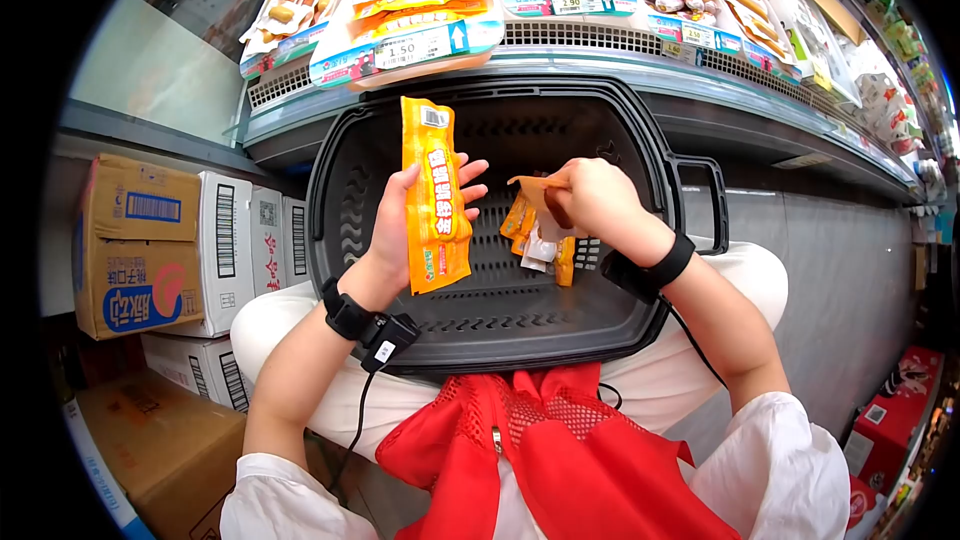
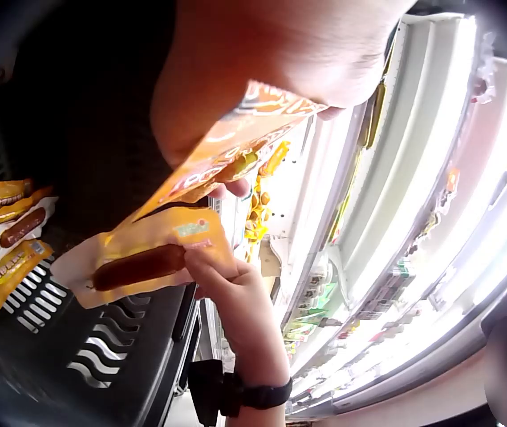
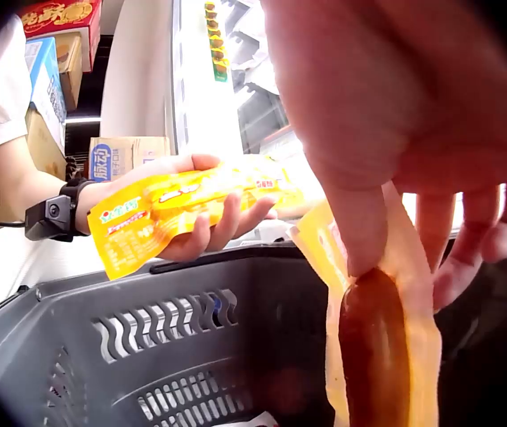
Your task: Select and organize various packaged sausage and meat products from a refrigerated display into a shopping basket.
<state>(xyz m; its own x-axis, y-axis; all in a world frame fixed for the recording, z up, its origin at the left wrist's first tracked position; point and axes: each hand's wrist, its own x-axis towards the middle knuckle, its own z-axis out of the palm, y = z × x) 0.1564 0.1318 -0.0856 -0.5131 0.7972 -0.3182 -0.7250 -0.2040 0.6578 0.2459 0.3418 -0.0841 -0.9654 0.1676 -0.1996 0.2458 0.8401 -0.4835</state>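
In the head view, my left hand (image 1: 392, 225) grips a long yellow-orange sausage packet (image 1: 438, 202), printed side up, over the left part of a black shopping basket (image 1: 530, 348). The right wrist view shows the fingers wrapped under this packet (image 3: 173, 209). My right hand (image 1: 605, 202) pinches another sausage packet (image 2: 142, 267) between thumb and fingers. Its clear side shows a brown sausage (image 3: 373, 342), hanging downward inside the basket. Below the right hand, several small sausage packets (image 2: 8, 280) lie on the basket floor, partly hidden by that hand in the head view.
A chilled shelf with price-tagged trays (image 1: 405, 52) of sausages runs behind the basket. Cardboard boxes (image 1: 140, 250) and white cartons (image 1: 225, 250) are stacked at left. The basket's handle (image 1: 715, 200) sticks out right. Knees flank the basket, and wrist camera cables (image 1: 360, 410) hang down.
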